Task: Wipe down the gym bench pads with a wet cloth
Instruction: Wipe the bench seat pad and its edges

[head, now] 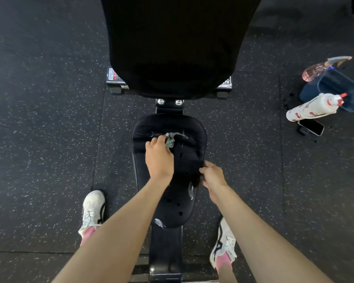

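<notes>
Head view caught the wiping step on the seat pad [168,211]: the left hand [159,158] gripped the frayed teal-grey end of the cloth [170,140], whose dark, limp body lay on the pad between the hands, while the right hand [213,176] seemed to pinch its near corner. Droplets and smears on the smooth black vinyl nearer than both hands suggested the next move was a flat, pressed drag toward them. The broad back pad [172,48] beyond the hands probably came after.

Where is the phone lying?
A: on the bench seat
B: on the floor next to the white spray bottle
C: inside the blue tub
B: the phone lies flat on the floor, right beside the white spray bottle.
</notes>
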The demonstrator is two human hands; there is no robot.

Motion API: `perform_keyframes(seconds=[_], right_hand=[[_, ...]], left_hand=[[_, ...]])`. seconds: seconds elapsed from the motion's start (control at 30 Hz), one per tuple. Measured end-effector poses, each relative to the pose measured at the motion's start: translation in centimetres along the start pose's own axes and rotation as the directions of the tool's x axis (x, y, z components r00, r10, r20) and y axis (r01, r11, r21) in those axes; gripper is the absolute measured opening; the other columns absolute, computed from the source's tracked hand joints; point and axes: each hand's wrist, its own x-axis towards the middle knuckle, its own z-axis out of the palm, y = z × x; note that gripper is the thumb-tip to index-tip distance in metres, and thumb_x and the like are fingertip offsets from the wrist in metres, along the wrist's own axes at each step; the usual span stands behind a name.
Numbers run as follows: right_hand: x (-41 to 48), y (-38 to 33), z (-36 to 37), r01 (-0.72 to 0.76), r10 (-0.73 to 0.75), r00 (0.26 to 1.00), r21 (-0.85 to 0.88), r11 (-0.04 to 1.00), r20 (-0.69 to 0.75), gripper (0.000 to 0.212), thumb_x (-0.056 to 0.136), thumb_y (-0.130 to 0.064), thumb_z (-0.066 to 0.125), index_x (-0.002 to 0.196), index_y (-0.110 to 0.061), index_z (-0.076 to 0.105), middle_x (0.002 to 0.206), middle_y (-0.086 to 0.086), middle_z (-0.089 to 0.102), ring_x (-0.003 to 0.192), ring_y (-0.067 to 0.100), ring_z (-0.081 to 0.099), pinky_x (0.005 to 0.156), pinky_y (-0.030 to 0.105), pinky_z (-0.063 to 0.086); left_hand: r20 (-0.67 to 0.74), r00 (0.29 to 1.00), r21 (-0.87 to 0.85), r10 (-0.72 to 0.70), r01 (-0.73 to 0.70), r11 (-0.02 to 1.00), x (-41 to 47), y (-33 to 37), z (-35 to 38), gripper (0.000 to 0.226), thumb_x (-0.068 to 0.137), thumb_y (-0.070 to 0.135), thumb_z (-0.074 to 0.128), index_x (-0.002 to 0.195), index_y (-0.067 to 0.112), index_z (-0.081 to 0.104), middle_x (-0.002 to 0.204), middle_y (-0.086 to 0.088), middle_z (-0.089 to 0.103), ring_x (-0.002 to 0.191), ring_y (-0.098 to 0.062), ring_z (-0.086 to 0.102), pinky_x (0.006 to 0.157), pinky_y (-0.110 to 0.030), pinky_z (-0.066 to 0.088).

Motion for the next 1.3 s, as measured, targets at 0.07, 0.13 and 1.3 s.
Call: perform_keyframes(seconds=[0.07,0.13,1.3], right_hand=[[0.0,0.1,-0.3,0.000,0.000,1.000,0.008,1.000,0.003,0.047,0.094,0.004,0.040,0.138,-0.011,0.048,0.128,0.008,0.060,0.119,0.025,0.055,0.107,0.040,0.042],[0.0,0.2,-0.6,0.003,-0.003,1.000,0.006,1.000,0.022,0.043,0.093,0.005,0.038,0.128,-0.011,0.057,0.122,0.015,0.064,0.112,0.031,0.059,0.103,0.042,0.045],[-0.8,1.9,-1.3,-0.077,0.077,0.991,0.005,0.997,-0.114,0.045,0.093,0.007,0.038,0.131,-0.011,0.056,0.129,0.005,0.057,0.119,0.022,0.054,0.108,0.041,0.040]], left_hand=[[0.013,1.000,0.012,0.023,-0.023,1.000,-0.8,1.3,1.4,0.042,0.089,-0.005,0.049,0.128,0.007,0.055,0.110,-0.007,0.061,0.105,-0.024,0.046,0.075,-0.029,0.041],[0.038,0.998,0.004,0.044,-0.044,0.999,-1.6,2.8,2.7,0.042,0.087,-0.006,0.049,0.127,0.008,0.055,0.106,-0.007,0.061,0.102,-0.024,0.046,0.074,-0.030,0.041],[0.336,0.926,-0.372,0.173,-0.039,0.927,-1.6,0.9,-1.0,0.032,0.089,0.003,0.059,0.120,0.011,0.062,0.106,0.000,0.067,0.097,-0.011,0.062,0.084,-0.019,0.048]])
